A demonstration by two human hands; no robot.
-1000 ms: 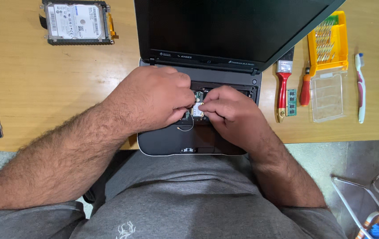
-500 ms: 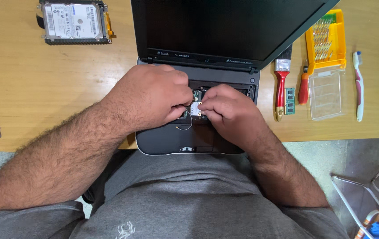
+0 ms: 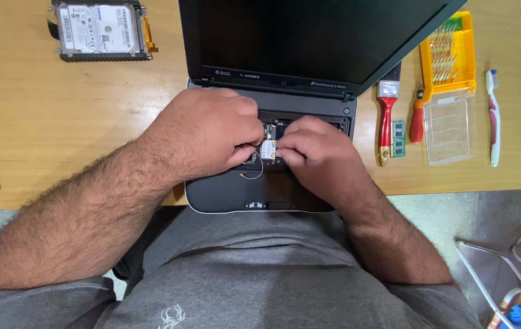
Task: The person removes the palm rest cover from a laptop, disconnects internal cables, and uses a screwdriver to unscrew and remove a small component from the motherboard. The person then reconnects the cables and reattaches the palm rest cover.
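At the opened base of a small dark laptop (image 3: 260, 192), a little circuit card (image 3: 267, 150) is pinched by both hands.

The card is gripped by the fingertips of the left hand (image 3: 208, 137) from nine o'clock and of the right hand (image 3: 315, 155) from three o'clock, at the middle of the laptop's base, with a thin wire (image 3: 252, 176) curled at six o'clock. A hard drive (image 3: 99, 30) is seen at ten o'clock on the wooden table (image 3: 59, 134); a red-handled brush (image 3: 386, 122) and a yellow bit case (image 3: 449, 55) are laid at three o'clock.

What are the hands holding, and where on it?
Both hands, left hand and right hand, pinch a small circuit card inside the opened laptop, fingertips at its left and right edges.
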